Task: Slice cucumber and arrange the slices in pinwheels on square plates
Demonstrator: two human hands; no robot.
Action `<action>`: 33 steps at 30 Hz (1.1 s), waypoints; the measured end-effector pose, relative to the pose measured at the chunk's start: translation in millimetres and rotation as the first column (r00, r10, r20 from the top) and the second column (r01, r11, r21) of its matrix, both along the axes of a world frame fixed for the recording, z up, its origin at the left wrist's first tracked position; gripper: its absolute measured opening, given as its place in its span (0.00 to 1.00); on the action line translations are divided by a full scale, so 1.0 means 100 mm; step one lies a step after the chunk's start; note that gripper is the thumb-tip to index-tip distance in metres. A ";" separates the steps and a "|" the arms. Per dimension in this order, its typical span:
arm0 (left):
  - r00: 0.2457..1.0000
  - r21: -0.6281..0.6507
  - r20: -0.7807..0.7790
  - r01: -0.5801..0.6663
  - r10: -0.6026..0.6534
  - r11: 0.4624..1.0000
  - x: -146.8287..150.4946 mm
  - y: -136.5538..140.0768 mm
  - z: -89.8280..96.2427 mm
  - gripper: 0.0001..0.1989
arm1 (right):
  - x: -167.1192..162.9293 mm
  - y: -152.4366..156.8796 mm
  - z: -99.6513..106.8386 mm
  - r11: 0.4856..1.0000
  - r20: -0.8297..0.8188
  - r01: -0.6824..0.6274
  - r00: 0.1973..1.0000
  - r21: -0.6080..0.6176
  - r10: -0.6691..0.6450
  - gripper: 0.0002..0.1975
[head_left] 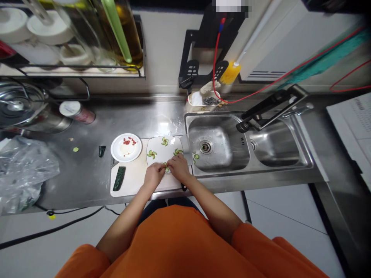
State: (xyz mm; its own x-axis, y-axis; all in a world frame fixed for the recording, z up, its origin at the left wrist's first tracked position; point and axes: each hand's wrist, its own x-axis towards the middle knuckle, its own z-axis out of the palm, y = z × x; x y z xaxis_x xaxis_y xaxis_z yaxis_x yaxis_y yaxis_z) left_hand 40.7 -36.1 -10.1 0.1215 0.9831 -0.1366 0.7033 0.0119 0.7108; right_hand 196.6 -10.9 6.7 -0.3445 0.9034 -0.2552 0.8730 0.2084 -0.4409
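Note:
A white square plate (158, 144) carries several pinwheels of green cucumber slices (165, 141). Over its near edge, my left hand (154, 174) and my right hand (179, 168) meet with fingers pinched at the cucumber slices of the nearest pinwheel (166, 167); the fingertips partly cover it. Under the plate lies a pale cutting board (135, 181). A dark green piece of cucumber (119, 178) rests on the board's left side. By my right wrist, the black knife handle (184, 187) shows. A round white plate (116, 151) with red goji berries (129, 141) sits at the board's far left corner.
To the right is a double steel sink (220, 154) with a black faucet (261, 110). Slices of cucumber (196, 156) lie at its left rim. On the left are a cucumber end (101, 151), a plastic bag (26, 173), a shaker (77, 112) and a steel pot (55, 119).

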 end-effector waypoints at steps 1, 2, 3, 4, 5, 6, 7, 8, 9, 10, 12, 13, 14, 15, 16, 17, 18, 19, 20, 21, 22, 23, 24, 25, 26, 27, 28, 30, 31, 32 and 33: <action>1.000 -0.003 -0.002 0.000 0.000 1.000 0.00 0.00 0.00 0.08 | 0.00 0.00 0.00 1.000 -0.005 0.014 1.000 -0.008 -0.014 0.10; 1.000 -0.007 -0.002 -0.002 0.002 1.000 0.00 0.00 0.00 0.08 | 0.00 -0.01 0.01 0.999 -0.009 0.029 1.000 -0.018 -0.029 0.10; 1.000 -0.011 -0.002 -0.005 0.005 1.000 0.00 0.00 -0.01 0.08 | 0.00 -0.01 0.01 0.999 -0.012 0.043 0.999 -0.028 -0.043 0.10; 1.000 -0.015 0.000 -0.009 0.009 1.000 -0.01 0.01 -0.01 0.08 | -0.01 -0.02 0.02 0.998 -0.015 0.056 0.998 -0.037 -0.057 0.09; 1.000 -0.018 0.002 -0.013 0.013 1.000 -0.01 0.01 -0.01 0.08 | -0.01 -0.02 0.02 0.997 -0.017 0.068 0.997 -0.045 -0.069 0.09; 1.000 -0.020 0.004 -0.016 0.016 1.000 -0.01 0.00 -0.01 0.08 | -0.02 -0.03 0.03 0.996 -0.019 0.077 0.997 -0.052 -0.078 0.09; 1.000 -0.021 0.006 -0.019 0.019 1.000 -0.01 0.00 -0.01 0.08 | -0.02 -0.03 0.03 0.995 -0.022 0.082 0.996 -0.057 -0.083 0.09; 1.000 -0.021 0.008 -0.022 0.022 1.000 -0.02 0.00 -0.01 0.08 | -0.03 -0.04 0.03 0.994 -0.022 0.085 0.996 -0.062 -0.086 0.09; 1.000 -0.021 0.011 -0.027 0.027 0.999 -0.02 0.00 -0.01 0.08 | -0.03 -0.04 0.03 0.994 -0.021 0.087 0.996 -0.066 -0.089 0.09; 0.999 -0.020 0.013 -0.032 0.032 0.999 -0.02 0.00 -0.01 0.08 | -0.04 -0.04 0.03 0.994 -0.020 0.089 0.996 -0.068 -0.090 0.09; 0.999 -0.018 0.020 -0.037 0.038 0.999 -0.03 0.00 -0.01 0.08 | -0.04 -0.04 0.03 0.994 -0.018 0.087 0.996 -0.065 -0.088 0.08; 0.999 -0.017 0.025 -0.039 0.039 0.999 -0.03 0.00 -0.01 0.08 | -0.04 -0.04 0.02 0.995 -0.017 0.084 0.996 -0.061 -0.085 0.08; 0.999 -0.016 0.030 -0.040 0.040 0.999 -0.03 0.00 -0.01 0.08 | -0.04 -0.04 0.01 0.995 -0.017 0.081 0.996 -0.057 -0.082 0.08; 0.999 -0.015 0.034 -0.042 0.042 0.999 -0.03 0.00 -0.01 0.08 | -0.04 -0.04 0.01 0.996 -0.017 0.078 0.997 -0.053 -0.079 0.08; 0.998 -0.014 0.037 -0.045 0.046 0.999 -0.03 0.00 -0.01 0.08 | -0.04 -0.04 0.00 0.996 -0.015 0.075 0.997 -0.054 -0.076 0.09; 0.998 -0.013 0.038 -0.050 0.050 0.999 -0.03 -0.01 -0.01 0.07 | -0.04 -0.04 0.00 0.996 -0.011 0.076 0.997 -0.056 -0.077 0.09; 0.998 -0.013 0.038 -0.054 0.054 0.998 -0.03 -0.01 -0.01 0.07 | -0.04 -0.04 0.00 0.995 -0.007 0.080 0.997 -0.062 -0.081 0.09; 0.998 -0.014 0.037 -0.059 0.059 0.998 -0.03 -0.01 -0.01 0.07 | -0.04 -0.05 0.00 0.994 -0.004 0.087 0.996 -0.069 -0.087 0.09; 0.997 -0.014 0.039 -0.062 0.063 0.998 -0.03 -0.01 0.00 0.07 | -0.04 -0.05 0.00 0.993 -0.002 0.094 0.996 -0.076 -0.094 0.09; 0.997 -0.015 0.043 -0.064 0.064 0.998 -0.03 -0.01 0.00 0.07 | -0.04 -0.05 0.00 0.992 -0.004 0.099 0.995 -0.081 -0.099 0.09; 0.997 -0.014 0.050 -0.063 0.064 0.998 -0.03 -0.01 0.01 0.06 | -0.04 -0.05 0.00 0.992 -0.009 0.100 0.995 -0.081 -0.101 0.09; 0.996 -0.013 0.059 -0.062 0.062 0.998 -0.03 -0.01 0.02 0.06 | -0.04 -0.05 0.00 0.992 -0.015 0.098 0.995 -0.079 -0.099 0.09; 0.996 -0.011 0.069 -0.060 0.060 0.998 -0.03 -0.01 0.02 0.06 | -0.03 -0.06 0.00 0.993 -0.021 0.094 0.995 -0.076 -0.096 0.08; 0.995 -0.008 0.078 -0.058 0.059 0.998 -0.03 -0.01 0.03 0.06 | -0.03 -0.06 0.00 0.993 -0.025 0.091 0.995 -0.072 -0.093 0.08; 0.995 -0.004 0.084 -0.056 0.056 0.998 -0.02 -0.01 0.04 0.05 | -0.03 -0.06 -0.01 0.994 -0.027 0.090 0.995 -0.068 -0.092 0.09; 0.995 0.000 0.086 -0.056 0.056 0.998 -0.02 0.00 0.04 0.05 | -0.03 -0.07 -0.01 0.994 -0.026 0.091 0.995 -0.064 -0.093 0.09; 0.995 0.005 0.084 -0.057 0.057 0.998 -0.01 0.00 0.04 0.05 | -0.02 -0.07 -0.02 0.994 -0.025 0.093 0.995 -0.059 -0.095 0.09; 0.996 0.014 0.070 -0.060 0.059 0.998 0.01 0.00 0.04 0.05 | -0.02 -0.08 -0.03 0.995 -0.023 0.094 0.995 -0.046 -0.095 0.09; 0.996 0.016 0.061 -0.061 0.060 0.998 0.01 0.01 0.04 0.05 | -0.02 -0.09 -0.04 0.995 -0.022 0.092 0.995 -0.042 -0.093 0.09; 0.997 0.017 0.053 -0.062 0.061 0.998 0.02 0.01 0.04 0.05 | -0.02 -0.09 -0.05 0.995 -0.021 0.090 0.996 -0.041 -0.091 0.08; 0.997 0.018 0.047 -0.062 0.061 0.998 0.02 0.01 0.04 0.04 | -0.02 -0.09 -0.05 0.995 -0.019 0.090 0.996 -0.043 -0.091 0.08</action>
State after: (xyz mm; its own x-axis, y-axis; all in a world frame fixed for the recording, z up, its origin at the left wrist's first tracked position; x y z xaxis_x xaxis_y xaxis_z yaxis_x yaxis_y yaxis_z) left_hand 42.9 -34.9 -6.0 0.0664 0.9913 -0.1132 0.6681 0.0401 0.7430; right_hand 195.0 -19.8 1.7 -0.2677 0.9196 -0.2876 0.8781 0.1100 -0.4656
